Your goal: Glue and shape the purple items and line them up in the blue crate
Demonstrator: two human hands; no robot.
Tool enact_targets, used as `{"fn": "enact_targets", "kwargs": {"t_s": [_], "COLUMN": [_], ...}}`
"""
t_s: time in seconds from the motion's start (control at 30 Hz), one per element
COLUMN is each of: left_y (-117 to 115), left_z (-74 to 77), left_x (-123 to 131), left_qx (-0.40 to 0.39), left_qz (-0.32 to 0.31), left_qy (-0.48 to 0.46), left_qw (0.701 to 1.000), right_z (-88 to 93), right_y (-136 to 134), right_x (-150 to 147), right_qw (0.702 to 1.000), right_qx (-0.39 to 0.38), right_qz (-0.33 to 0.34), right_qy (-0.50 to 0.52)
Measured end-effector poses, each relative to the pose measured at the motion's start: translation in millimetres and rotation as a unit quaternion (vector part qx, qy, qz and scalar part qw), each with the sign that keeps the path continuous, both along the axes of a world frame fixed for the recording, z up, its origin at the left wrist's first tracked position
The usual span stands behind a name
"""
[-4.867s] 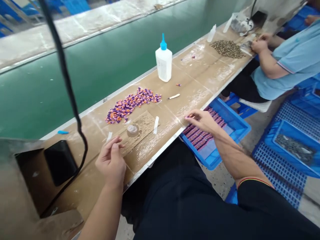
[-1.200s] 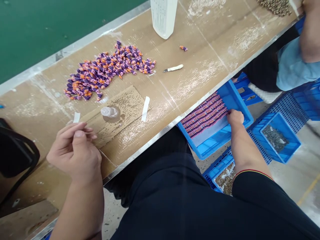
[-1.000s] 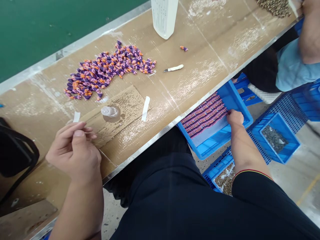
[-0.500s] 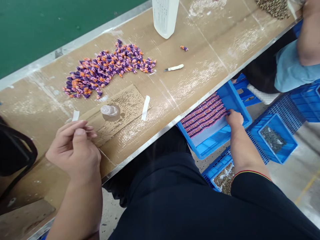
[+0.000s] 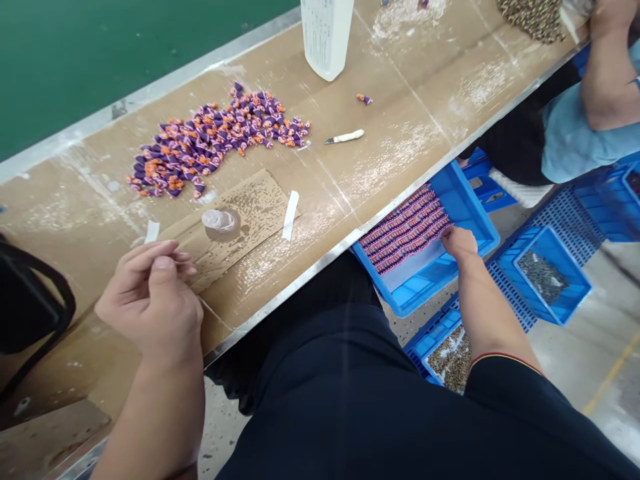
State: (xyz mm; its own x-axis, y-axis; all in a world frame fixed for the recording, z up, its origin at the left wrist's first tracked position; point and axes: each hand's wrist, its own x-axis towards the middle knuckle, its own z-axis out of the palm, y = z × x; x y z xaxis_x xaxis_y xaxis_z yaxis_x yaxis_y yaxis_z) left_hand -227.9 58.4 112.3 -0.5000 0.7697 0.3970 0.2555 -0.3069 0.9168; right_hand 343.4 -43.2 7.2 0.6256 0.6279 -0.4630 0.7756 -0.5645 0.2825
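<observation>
Our left fingers (image 5: 173, 255) curl inward at about 9 o'clock, the thumb pressed along the forefinger, almost closed; whether they pinch something thin we cannot tell. Our right fingers (image 5: 449, 235) bend down at 3 o'clock against the end of the rows of pink-and-purple beaded strips (image 5: 405, 230), and we cannot tell whether they grip one. Those rows lie side by side in a blue plastic crate (image 5: 465, 200) just below the tabletop (image 5: 410, 80) edge, a spot that seems chosen to keep them within the right hand's reach.

Beside the left hand, a cardboard sheet (image 5: 235, 233) carries a clear plastic disc (image 5: 219, 220) and a white paper strip (image 5: 291, 215), with a second strip (image 5: 152, 231) at its end; the sheet seems laid down to spare the tabletop. Farther out, a heap of purple-and-orange pieces (image 5: 215, 137) sits at 10 o'clock, while a white-handled craft knife (image 5: 345, 137), a loose piece (image 5: 365, 99) and a white squeeze bottle (image 5: 325, 33) stand around 12 o'clock, all within arm's reach. On the floor, a crate of grey pieces (image 5: 543, 277) sits at 3 o'clock and a crate of brown beads (image 5: 450, 360) at 5 o'clock. At 2 o'clock, a co-worker's arm (image 5: 607, 80) reaches along the tabletop.
</observation>
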Motion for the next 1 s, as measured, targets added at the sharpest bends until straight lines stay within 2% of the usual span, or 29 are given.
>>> {"fn": "enact_targets", "kwargs": {"t_s": [0.17,0.63,0.8,1.0], "left_y": [1,1,1,1], "left_z": [1.8,4.1,5.0,4.7], "left_x": [2,4,6,5], "left_qx": [0.014,0.006,0.001,-0.018], "left_qz": [0.004,0.0,0.005,0.019], "left_qy": [-0.023,-0.006,-0.012,0.014], "left_qw": [1.0,1.0,1.0,1.0], "right_z": [-2.3,-5.1,-3.8,-12.1], "right_y": [3,3,3,11], "right_x": [-3,-9,-11,-13], "right_qw": [1.0,1.0,1.0,0.998], "right_qx": [-0.003,-0.018,0.006,0.055], "right_qz": [0.017,0.007,0.024,0.008], "right_qy": [0.007,0.005,0.02,0.039]}}
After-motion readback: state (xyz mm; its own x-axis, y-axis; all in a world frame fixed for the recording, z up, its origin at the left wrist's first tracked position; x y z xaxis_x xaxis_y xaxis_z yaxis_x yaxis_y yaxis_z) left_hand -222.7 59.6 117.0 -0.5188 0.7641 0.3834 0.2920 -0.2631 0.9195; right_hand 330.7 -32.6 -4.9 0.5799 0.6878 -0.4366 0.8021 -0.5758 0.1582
